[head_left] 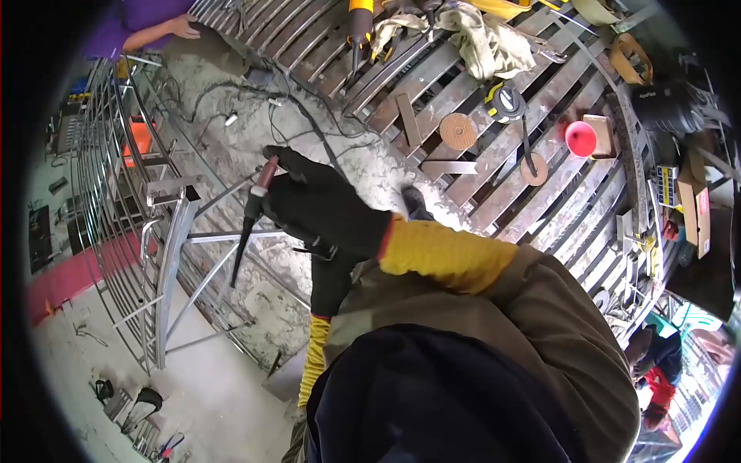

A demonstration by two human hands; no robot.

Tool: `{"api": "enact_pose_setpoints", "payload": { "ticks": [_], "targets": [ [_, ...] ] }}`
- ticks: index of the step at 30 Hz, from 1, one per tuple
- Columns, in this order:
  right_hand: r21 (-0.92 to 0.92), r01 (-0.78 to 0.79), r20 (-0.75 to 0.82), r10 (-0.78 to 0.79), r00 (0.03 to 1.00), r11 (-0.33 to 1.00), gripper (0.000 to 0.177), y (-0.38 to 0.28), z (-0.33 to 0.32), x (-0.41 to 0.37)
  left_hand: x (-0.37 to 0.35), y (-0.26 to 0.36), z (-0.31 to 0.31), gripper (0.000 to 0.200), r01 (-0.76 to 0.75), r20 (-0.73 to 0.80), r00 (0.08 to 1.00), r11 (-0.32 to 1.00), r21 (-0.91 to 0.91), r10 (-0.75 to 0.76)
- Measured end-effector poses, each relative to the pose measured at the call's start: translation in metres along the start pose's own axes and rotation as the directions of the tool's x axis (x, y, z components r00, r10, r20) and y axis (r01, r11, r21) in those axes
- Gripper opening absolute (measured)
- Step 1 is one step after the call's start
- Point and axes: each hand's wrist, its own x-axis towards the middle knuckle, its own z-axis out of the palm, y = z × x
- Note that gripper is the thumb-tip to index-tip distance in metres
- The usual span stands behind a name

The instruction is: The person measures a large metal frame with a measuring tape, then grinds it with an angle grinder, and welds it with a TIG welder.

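My right hand (328, 202), in a black glove with a yellow cuff, is closed around a TIG welding torch (253, 207). The torch's pinkish cup points up and its long black back cap hangs down to the left. Just below, my left hand (332, 284), also in a black glove, lies close to the right one; its fingers are hidden, and a small dark metallic piece shows between the hands. Left of the torch stands a welded metal frame (174, 274) of curved rods and square tubes. The torch appears in front of it, with no contact I can make out.
A slatted metal table (494, 197) holds a tape measure (505, 103), round discs (458, 131), a red bowl (580, 139), cloth (486, 42) and a yellow-black power tool (360, 31). Cables (312, 116) cross the floor. People are at top left, in purple (135, 23), and lower right.
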Motion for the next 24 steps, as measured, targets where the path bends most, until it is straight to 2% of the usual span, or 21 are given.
{"api": "enact_pose_setpoints", "payload": {
  "ticks": [1, 2, 3, 4, 5, 6, 7, 8, 9, 10, 11, 12, 13, 14, 15, 16, 18, 20, 22, 23, 24],
  "targets": [
    [-0.357, 0.289, 0.028, -0.3, 0.954, 0.888, 0.059, 0.016, -0.025, -0.003, 0.002, 0.011, -0.009, 0.045, 0.319, -0.025, 0.92, 0.785, -0.532, -0.391],
    [-0.639, 0.506, 0.165, -0.54, 0.826, 0.579, 0.055, 0.032, -0.053, -0.007, 0.006, 0.023, -0.023, 0.043, 0.42, 0.156, 0.711, 0.237, -0.876, -0.685],
    [-0.865, 0.408, 0.218, -0.514, 0.829, 0.291, 0.05, 0.023, -0.08, -0.022, 0.012, 0.039, -0.054, 0.033, 0.483, 0.068, 0.727, 0.438, -0.759, -0.684],
    [-0.958, 0.28, 0.272, -0.471, 0.839, -0.054, 0.045, 0.01, -0.111, -0.04, -0.001, 0.04, -0.062, 0.026, 0.478, 0.043, 0.617, 0.331, -0.814, -0.786],
    [-0.985, 0.167, 0.165, -0.453, 0.876, -0.036, 0.041, 0.005, -0.139, -0.055, -0.024, 0.026, -0.065, 0.024, 0.443, -0.027, 0.578, 0.342, -0.829, -0.816],
    [-0.991, 0.055, 0.102, -0.426, 0.899, -0.12, 0.039, 0.002, -0.166, -0.069, -0.04, 0.02, -0.074, 0.025, 0.36, -0.261, 0.683, 0.625, -0.693, -0.682],
    [-0.972, -0.02, 0.07, -0.372, 0.925, -0.234, 0.037, -0.019, -0.164, -0.081, -0.05, 0.022, -0.085, 0.026, 0.336, -0.251, 0.621, 0.542, -0.77, -0.742],
    [-0.974, -0.069, 0.009, -0.339, 0.941, -0.216, 0.036, -0.014, -0.19, -0.088, -0.054, 0.028, -0.099, 0.027, 0.294, -0.245, 0.554, 0.463, -0.836, -0.795],
    [-0.959, -0.125, -0.047, -0.295, 0.954, -0.253, 0.036, -0.014, -0.199, -0.093, -0.053, 0.037, -0.117, 0.03, 0.324, -0.198, 0.518, 0.405, -0.855, -0.832],
    [-0.931, -0.128, -0.022, -0.297, 0.955, -0.341, 0.037, -0.011, -0.204, -0.095, -0.066, 0.027, -0.118, 0.03, 0.301, -0.261, 0.474, 0.434, -0.849, -0.841],
    [-0.882, -0.073, 0.099, -0.335, 0.937, -0.466, 0.035, -0.004, -0.211, -0.097, -0.085, 0.008, -0.118, 0.032, 0.407, -0.42, 0.602, 0.714, -0.569, -0.678],
    [-0.863, -0.063, 0.144, -0.365, 0.92, -0.501, 0.038, 0.009, -0.228, -0.094, -0.103, -0.003, -0.127, 0.035, 0.471, -0.483, 0.719, 0.862, -0.188, -0.499],
    [-0.815, 0.062, 0.302, -0.33, 0.894, -0.576, 0.034, 0.006, -0.23, -0.09, -0.089, 0.019, -0.129, 0.029, 0.362, -0.392, 0.38, 0.525, -0.77, -0.838],
    [-0.81, 0.048, 0.304, -0.348, 0.887, -0.585, 0.03, 0.005, -0.226, -0.085, -0.094, 0.012, -0.138, 0.034, 0.379, -0.36, 0.367, 0.491, -0.784, -0.858],
    [-0.755, -0.065, 0.213, -0.337, 0.917, -0.653, 0.023, 0.007, -0.221, -0.083, -0.095, 0.009, -0.139, 0.037, 0.195, -0.332, 0.28, 0.392, -0.899, -0.901],
    [-0.772, -0.077, 0.219, -0.378, 0.9, -0.631, 0.017, 0.004, -0.215, -0.084, -0.098, 0.007, -0.139, 0.04, 0.123, -0.331, 0.241, 0.367, -0.922, -0.912],
    [-0.695, -0.103, 0.179, -0.31, 0.934, -0.712, 0.015, 0.001, -0.205, -0.084, -0.108, -0.001, -0.142, 0.038, 0.04, -0.352, 0.168, 0.363, -0.931, -0.921],
    [-0.764, -0.117, 0.087, -0.281, 0.956, -0.634, 0.02, 0.003, -0.21, -0.081, -0.128, -0.012, -0.142, 0.036, -0.039, -0.318, 0.145, 0.316, -0.948, -0.937],
    [-0.662, -0.179, 0.039, -0.272, 0.962, -0.728, 0.027, 0.005, -0.207, -0.079, -0.159, -0.028, -0.139, 0.038, -0.048, -0.318, 0.111, 0.315, -0.948, -0.942],
    [-0.711, -0.137, 0.054, -0.247, 0.967, -0.69, 0.045, 0.003, -0.2, -0.079, -0.175, -0.033, -0.144, 0.038, -0.023, -0.325, 0.066, 0.324, -0.946, -0.943],
    [-0.706, -0.188, -0.045, -0.222, 0.974, -0.683, 0.041, 0.0, -0.195, -0.075, -0.192, -0.037, -0.149, 0.036, -0.038, -0.335, 0.049, 0.334, -0.942, -0.941]
  ]
}}
